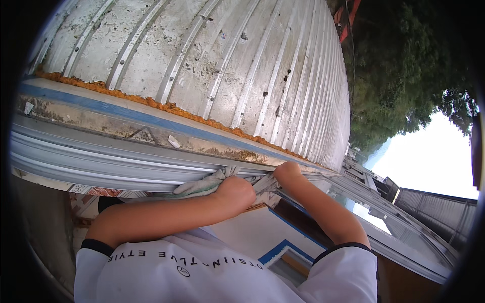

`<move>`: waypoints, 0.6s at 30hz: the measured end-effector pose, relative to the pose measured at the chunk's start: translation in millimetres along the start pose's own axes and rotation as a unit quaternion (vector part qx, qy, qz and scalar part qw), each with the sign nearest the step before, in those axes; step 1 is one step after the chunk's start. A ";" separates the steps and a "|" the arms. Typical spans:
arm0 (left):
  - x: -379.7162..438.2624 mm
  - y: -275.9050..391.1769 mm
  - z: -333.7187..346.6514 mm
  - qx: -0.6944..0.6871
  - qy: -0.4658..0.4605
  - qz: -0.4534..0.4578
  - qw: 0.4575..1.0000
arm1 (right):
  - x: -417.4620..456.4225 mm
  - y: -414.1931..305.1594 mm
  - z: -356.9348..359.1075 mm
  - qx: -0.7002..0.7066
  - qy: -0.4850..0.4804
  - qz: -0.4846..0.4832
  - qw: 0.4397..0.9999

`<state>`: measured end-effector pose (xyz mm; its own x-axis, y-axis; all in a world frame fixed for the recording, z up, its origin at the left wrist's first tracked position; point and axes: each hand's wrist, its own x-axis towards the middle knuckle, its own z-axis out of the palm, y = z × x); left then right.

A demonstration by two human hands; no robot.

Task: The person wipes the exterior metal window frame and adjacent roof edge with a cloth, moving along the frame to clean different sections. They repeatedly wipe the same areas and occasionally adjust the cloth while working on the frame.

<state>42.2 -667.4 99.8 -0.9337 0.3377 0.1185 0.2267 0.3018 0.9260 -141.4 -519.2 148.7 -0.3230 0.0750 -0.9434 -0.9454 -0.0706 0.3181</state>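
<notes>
A greyish-white cloth (202, 185) with a green stripe lies over the aluminium window track (91, 149). My left hand (237, 191) is shut in a fist on the cloth, just above the track's inner edge. Farther right, my right hand (288, 172) grips the other end, close to the outer sill (197, 146). The cloth is stretched between both fists and looks twisted there. My fingers are mostly hidden behind the backs of my hands.
Beyond the sill spreads a corrugated metal roof (235, 68), dirty and edged with orange foam sealant (170, 108). White debris (174, 141) lies on the sill. At right are a glass window pane (371, 216) and trees (401, 68). Below is a room with a blue-framed opening (288, 250).
</notes>
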 end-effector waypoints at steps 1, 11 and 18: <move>-1.9 -1.5 -2.7 -0.011 0.001 0.003 1.000 | 0.6 1.1 -3.6 -0.005 0.003 -0.011 1.000; -25.0 -4.3 -32.5 -0.041 -0.018 -0.036 0.998 | -33.5 1.6 -17.6 0.055 0.045 0.001 0.997; -122.0 -20.3 -139.4 -0.024 -0.021 -0.005 0.999 | -73.8 -88.7 -26.6 0.342 0.252 0.142 0.894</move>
<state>112.9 -839.0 116.5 -0.9234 0.3717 0.0955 0.2031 0.2623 0.9434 -32.5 -544.9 187.6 -0.6576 -0.3195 -0.6823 -0.6883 0.6229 0.3718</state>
